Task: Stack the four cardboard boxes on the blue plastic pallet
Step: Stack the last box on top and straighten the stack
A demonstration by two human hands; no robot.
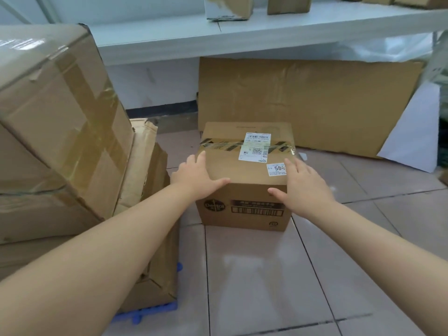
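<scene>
Both hands go to the small labelled carton [244,175] on the tiled floor [266,275], left hand [196,177] and right hand [303,187] spread flat on its top corners, nothing clasped yet; next comes a squeeze-and-lift onto the stack [60,132] over the blue pallet [145,312].

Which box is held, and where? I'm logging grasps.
Both hands, left and right, rest on the small box's front top corners; it sits on the floor, unlifted.

box [244,180] on floor, pallet [143,314] left
</scene>
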